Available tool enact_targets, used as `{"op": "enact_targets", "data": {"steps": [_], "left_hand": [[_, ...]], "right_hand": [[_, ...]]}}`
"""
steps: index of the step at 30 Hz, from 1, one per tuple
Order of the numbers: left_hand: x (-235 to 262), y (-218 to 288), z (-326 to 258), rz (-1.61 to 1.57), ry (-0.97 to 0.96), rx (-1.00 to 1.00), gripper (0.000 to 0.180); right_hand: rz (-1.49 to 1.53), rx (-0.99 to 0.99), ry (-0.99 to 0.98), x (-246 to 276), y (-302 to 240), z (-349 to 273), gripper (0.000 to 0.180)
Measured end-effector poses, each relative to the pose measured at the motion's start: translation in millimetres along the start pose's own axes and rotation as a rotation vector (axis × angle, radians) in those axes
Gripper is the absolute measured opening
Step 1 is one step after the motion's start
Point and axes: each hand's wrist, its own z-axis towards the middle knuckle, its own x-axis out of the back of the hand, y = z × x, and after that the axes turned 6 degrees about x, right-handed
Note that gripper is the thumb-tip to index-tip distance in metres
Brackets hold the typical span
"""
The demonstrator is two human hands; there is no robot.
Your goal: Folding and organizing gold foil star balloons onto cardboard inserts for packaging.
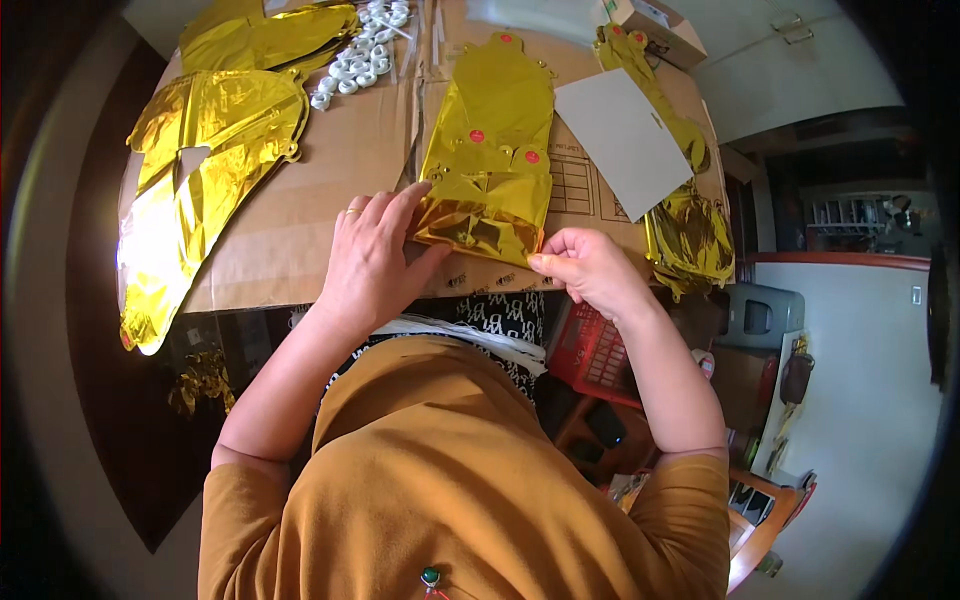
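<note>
A flat gold foil balloon lies lengthwise before me, with red round stickers and small tabs on it. Its near end is folded into a shiny band. My left hand holds the left edge of this band, index finger at the upper side and thumb at the lower. At the near right corner, my right hand pinches the foil between thumb and fingers. The fingertips of both hands are partly hidden by the foil and by the hands themselves.
Cardboard covers the table. More gold foil balloons lie at left, beside white ribbon rolls. A white card rests over foil at right, near an open box. Below stands a red crate; white strings cross my lap.
</note>
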Motion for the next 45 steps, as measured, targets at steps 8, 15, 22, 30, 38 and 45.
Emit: {"op": "enact_targets", "data": {"steps": [8,15,22,30,38,45], "left_hand": [[0,22,-28,-0.011,-0.098,-0.019,0.061],[-10,38,7,-0.007,-0.09,-0.101,0.067],[-26,26,14,0.128,-0.247,-0.188,0.07],[-20,37,23,0.148,-0.164,-0.302,0.054],[-25,108,119,0.183,-0.837,-0.631,0.036],[-49,160,167,0.507,-1.434,-0.441,0.034]], "right_hand": [[-0.186,0.099,0.287,-20,51,-47,0.034],[0.444,0.209,0.197,-55,76,-50,0.033],[0.826,0.215,0.17,-79,76,-41,0.028],[0.431,0.337,0.318,-68,77,-44,0.022],[0.286,0.419,0.33,-63,81,-47,0.023],[0.2,0.403,0.333,-54,75,-56,0.024]]}}
